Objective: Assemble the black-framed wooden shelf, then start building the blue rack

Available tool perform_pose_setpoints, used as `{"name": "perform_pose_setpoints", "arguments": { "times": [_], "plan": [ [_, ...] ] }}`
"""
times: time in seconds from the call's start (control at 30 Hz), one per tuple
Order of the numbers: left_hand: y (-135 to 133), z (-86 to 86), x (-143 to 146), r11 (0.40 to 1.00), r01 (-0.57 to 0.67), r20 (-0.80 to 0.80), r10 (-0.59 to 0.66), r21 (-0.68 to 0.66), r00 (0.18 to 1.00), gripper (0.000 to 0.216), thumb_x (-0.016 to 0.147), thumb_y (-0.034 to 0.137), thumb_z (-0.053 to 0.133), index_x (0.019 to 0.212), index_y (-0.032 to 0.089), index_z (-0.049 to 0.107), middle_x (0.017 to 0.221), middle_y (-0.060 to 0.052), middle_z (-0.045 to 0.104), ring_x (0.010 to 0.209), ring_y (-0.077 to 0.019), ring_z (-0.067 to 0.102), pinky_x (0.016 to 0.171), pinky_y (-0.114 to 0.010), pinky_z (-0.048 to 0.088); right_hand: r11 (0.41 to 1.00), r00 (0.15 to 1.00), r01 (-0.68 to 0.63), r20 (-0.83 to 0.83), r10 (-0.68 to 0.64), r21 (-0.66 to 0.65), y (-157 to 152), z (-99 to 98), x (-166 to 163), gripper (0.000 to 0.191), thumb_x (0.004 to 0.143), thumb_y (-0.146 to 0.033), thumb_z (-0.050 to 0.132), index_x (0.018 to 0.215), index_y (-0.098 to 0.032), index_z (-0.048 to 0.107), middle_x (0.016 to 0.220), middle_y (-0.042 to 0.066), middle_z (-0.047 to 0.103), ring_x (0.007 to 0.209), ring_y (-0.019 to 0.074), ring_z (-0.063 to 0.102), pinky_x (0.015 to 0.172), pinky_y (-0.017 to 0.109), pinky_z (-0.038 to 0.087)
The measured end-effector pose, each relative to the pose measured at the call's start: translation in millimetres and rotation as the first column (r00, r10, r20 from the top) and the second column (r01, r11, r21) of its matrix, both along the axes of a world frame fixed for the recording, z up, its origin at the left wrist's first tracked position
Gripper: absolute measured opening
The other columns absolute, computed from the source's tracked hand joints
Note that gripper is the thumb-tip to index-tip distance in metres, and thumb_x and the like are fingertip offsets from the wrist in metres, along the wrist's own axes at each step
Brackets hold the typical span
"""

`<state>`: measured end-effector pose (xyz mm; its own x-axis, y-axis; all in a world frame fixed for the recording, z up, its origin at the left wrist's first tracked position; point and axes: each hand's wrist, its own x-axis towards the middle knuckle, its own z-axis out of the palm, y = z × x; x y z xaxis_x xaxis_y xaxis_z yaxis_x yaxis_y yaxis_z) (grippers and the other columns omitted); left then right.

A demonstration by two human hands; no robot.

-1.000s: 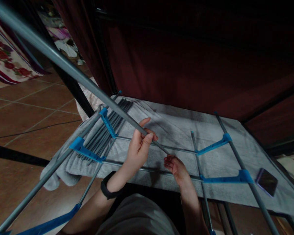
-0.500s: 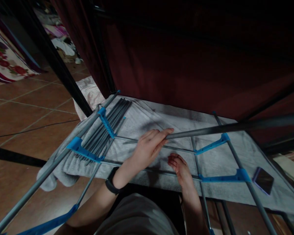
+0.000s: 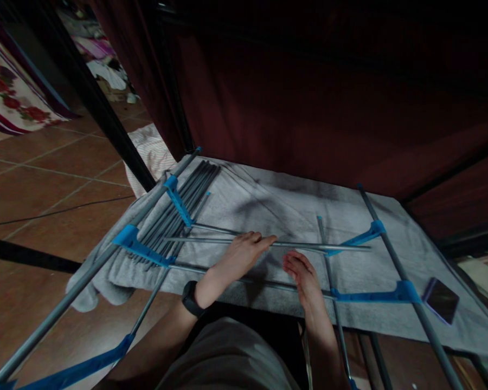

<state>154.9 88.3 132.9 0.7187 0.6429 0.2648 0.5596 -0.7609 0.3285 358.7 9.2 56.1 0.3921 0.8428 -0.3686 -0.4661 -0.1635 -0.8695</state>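
My left hand [image 3: 244, 253], with a dark band on the wrist, is closed around a thin grey metal tube [image 3: 341, 247]. The tube lies roughly level across the middle of a rack frame [image 3: 396, 265] made of grey tubes and blue plastic brackets. Just below the tube's right half, my right hand [image 3: 303, 276] is empty, its fingers loosely bent and apart from the tube. A blue bracket [image 3: 374, 296] of the frame is to its right. Left of my hands, a bundle of similar grey tubes [image 3: 179, 208] rests on the grey blanket [image 3: 260, 189].
A phone [image 3: 441, 300] lies on the blanket at the right. Dark red curtain [image 3: 301, 130] hangs behind the bed. A black metal post [image 3: 101, 103] slants at the left, and a cable [image 3: 65, 210] runs over the tiled floor [image 3: 44, 184].
The tube in my left hand has swung from pointing up toward the camera at the right to lying level across the frame. My right hand has shifted only slightly.
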Motion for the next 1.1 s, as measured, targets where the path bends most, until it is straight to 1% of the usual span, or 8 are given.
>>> {"name": "perform_pose_setpoints", "arguments": {
  "times": [0.13,0.23,0.4,0.5,0.63,0.8,0.97,1.1],
  "plan": [
    [-3,-15.0,0,0.999,0.018,-0.133,-0.023,-0.037,0.991,0.048,0.093,0.01,0.045,0.137,0.027,0.052,0.107,-0.008,0.065,0.097,-0.0203,0.063,0.088,-0.033,0.047,0.996,0.996,0.032,-0.084,-0.025,0.084,-4,0.0,-2,0.021,0.067,-0.021,0.078,0.086,-0.023,0.071,0.096,0.003,0.074,0.087,0.0185,0.069,0.082,0.034,0.056],
    [-6,-25.7,1,0.998,0.014,-0.143,-0.022,-0.053,0.99,0.048,0.092,0.01,0.045,0.137,0.028,0.052,0.11,-0.008,0.066,0.1,-0.021,0.063,0.092,-0.035,0.046,0.99,0.984,0.036,-0.18,-0.011,0.139,-7,-1.5,-2,0.018,0.069,-0.019,0.075,0.086,-0.024,0.072,0.105,0.003,0.074,0.092,0.0187,0.069,0.089,0.036,0.054],
    [-7,-35.8,1,0.996,0.0,-0.139,-0.012,-0.087,0.99,0.05,0.092,0.009,0.044,0.138,0.028,0.051,0.115,-0.008,0.067,0.105,-0.0218,0.063,0.096,-0.037,0.045,0.989,0.955,0.031,-0.295,0.013,0.145,-9,-7.5,3,0.024,0.073,-0.024,0.072,0.096,-0.023,0.072,0.103,0.004,0.074,0.099,0.0196,0.068,0.097,0.039,0.051],
    [-6,-39.0,1,0.994,0.002,-0.147,-0.018,-0.106,0.989,0.051,0.09,0.007,0.046,0.137,0.027,0.053,0.116,-0.009,0.067,0.106,-0.0216,0.063,0.096,-0.037,0.045,0.988,0.954,0.025,-0.298,0.022,0.154,-9,-10.3,4,0.024,0.073,-0.024,0.071,0.098,-0.022,0.072,0.102,0.004,0.074,0.099,0.0191,0.067,0.098,0.039,0.051],
    [-4,-46.2,1,0.994,-0.014,-0.169,-0.005,-0.106,0.986,0.05,0.089,0.006,0.045,0.134,0.025,0.056,0.115,-0.01,0.067,0.108,-0.022,0.063,0.098,-0.038,0.045,0.987,0.96,0.063,-0.278,-0.02,0.149,-8,-12.0,0,0.019,0.074,-0.025,0.072,0.093,-0.022,0.071,0.102,0.004,0.073,0.092,0.0167,0.067,0.096,0.037,0.052],
    [4,-53.1,-1,0.993,-0.012,-0.193,-0.012,-0.122,0.981,0.041,0.093,0.013,0.045,0.13,0.023,0.06,0.112,-0.011,0.068,0.102,-0.0236,0.065,0.09,-0.037,0.048,0.982,0.957,0.139,-0.273,-0.1,0.131,-4,-18.3,0,0.016,0.071,-0.024,0.077,0.084,-0.021,0.069,0.094,0.002,0.071,0.085,0.0155,0.067,0.091,0.034,0.054],
    [13,-53.1,-15,0.984,-0.083,-0.264,0.039,-0.158,0.964,0.039,0.094,0.018,0.044,0.129,0.024,0.06,0.117,-0.01,0.068,0.103,-0.025,0.065,0.088,-0.036,0.048,0.964,0.943,0.243,-0.261,-0.208,0.11,-6,-28.2,13,0.019,0.071,-0.027,0.078,0.081,-0.021,0.064,0.086,0.0,0.069,0.08,0.0133,0.067,0.09,0.033,0.054],
    [22,-61.1,-33,0.968,-0.16,-0.274,0.103,-0.195,0.956,0.039,0.095,0.025,0.04,0.127,0.023,0.061,0.121,-0.01,0.067,0.103,-0.0264,0.065,0.088,-0.038,0.049,0.948,0.924,0.31,-0.257,-0.282,0.073,-7,-34.4,28,0.019,0.072,-0.028,0.077,0.083,-0.022,0.063,0.086,-0.001,0.069,0.078,0.0123,0.066,0.087,0.031,0.055]
  ]
}}
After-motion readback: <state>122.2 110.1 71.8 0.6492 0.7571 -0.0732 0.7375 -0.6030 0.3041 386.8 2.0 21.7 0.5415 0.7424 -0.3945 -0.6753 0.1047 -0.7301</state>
